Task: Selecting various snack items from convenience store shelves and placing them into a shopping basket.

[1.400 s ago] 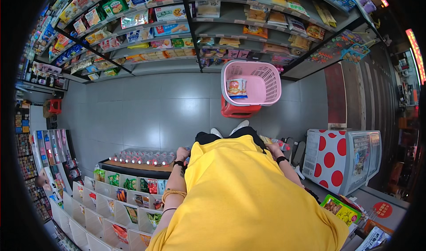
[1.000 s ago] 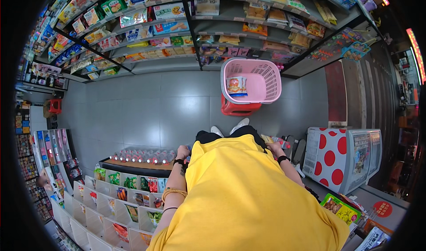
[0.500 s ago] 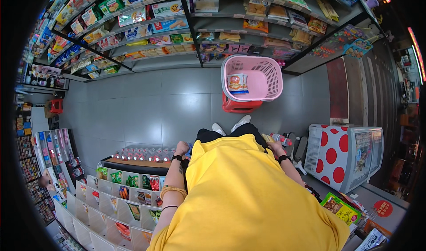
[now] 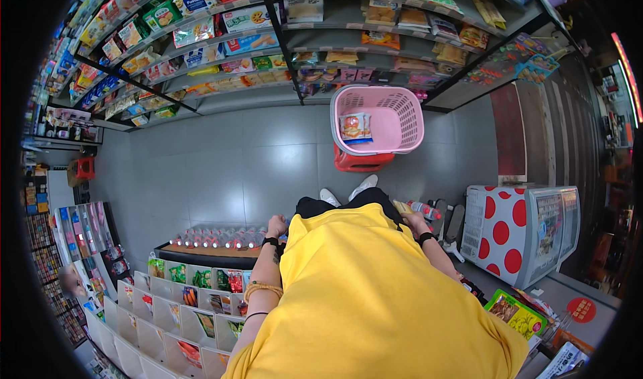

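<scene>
My left hand (image 4: pixel 276 225) is closed at my left side, beside my dark shorts. A small blue patch shows at its inner edge, too little to name. My right hand (image 4: pixel 416 223) is closed at my right side, with a pale yellow packet (image 4: pixel 402 207) at its fingers. Close by that hand lie clear bottles with red labels (image 4: pixel 425 210). Ahead of my feet a pink basket (image 4: pixel 378 144) rests on a red stool (image 4: pixel 362 162). Inside it, toward the left, are snack packets (image 4: pixel 355 128) in white, orange and blue.
Shelves (image 4: pixel 321 26) full of packaged snacks line the far side. Rows of bottles (image 4: pixel 221 237) stand on a low ledge at my left, beside white bins (image 4: pixel 171 312) of small packets. A red-dotted freezer (image 4: pixel 502 235) stands at right; grey floor tiles (image 4: pixel 201 158) lie ahead.
The view has shifted slightly, so the shelves and basket sit a little farther left. Less of the blue thing shows by my left hand. My right hand stays at my side.
</scene>
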A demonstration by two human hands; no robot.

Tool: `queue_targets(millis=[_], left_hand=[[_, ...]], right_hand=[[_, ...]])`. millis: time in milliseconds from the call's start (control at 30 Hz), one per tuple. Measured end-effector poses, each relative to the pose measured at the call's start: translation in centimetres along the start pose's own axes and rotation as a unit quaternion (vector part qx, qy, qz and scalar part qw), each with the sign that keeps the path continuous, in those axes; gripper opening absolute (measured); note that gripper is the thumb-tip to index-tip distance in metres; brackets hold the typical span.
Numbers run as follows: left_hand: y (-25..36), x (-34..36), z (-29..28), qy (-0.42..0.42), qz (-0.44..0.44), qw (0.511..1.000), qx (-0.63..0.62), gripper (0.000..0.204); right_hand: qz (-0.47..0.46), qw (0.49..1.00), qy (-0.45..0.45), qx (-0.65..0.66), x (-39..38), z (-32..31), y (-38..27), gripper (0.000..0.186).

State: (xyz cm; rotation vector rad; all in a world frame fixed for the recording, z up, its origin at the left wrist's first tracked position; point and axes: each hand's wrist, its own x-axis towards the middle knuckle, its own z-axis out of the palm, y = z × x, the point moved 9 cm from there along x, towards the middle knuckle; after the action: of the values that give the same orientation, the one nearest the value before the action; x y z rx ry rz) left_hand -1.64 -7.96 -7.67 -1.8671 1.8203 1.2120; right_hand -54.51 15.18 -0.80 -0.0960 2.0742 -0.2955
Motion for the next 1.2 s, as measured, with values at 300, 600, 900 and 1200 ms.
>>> queue_targets(millis=[300, 600, 900, 1200], left_hand=[[-0.1, -0.9, -0.5, 0.007, -0.024, 0.995, -0.098, 0.016], [-1.3, -0.2, 0.4, 0.004, -0.048, 0.988, -0.150, 0.027], [-1.1, 0.2, 0.5, 0.003, -0.029, 0.988, -0.149, 0.025], [-1.9, 1.1, 2.0, 0.011, -0.018, 0.979, -0.203, 0.023]], right_hand=[[-0.011, 0.999, -0.004, 0.043, 5.2, 1.0, 3.0, 0.053], [-0.016, 0.999, 0.000, 0.037, 5.2, 1.4, 2.4, 0.055], [-0.014, 0.999, 0.005, 0.034, 6.3, 1.4, 3.1, 0.052], [-0.017, 0.999, 0.005, 0.037, 5.4, 1.0, 2.5, 0.050]])
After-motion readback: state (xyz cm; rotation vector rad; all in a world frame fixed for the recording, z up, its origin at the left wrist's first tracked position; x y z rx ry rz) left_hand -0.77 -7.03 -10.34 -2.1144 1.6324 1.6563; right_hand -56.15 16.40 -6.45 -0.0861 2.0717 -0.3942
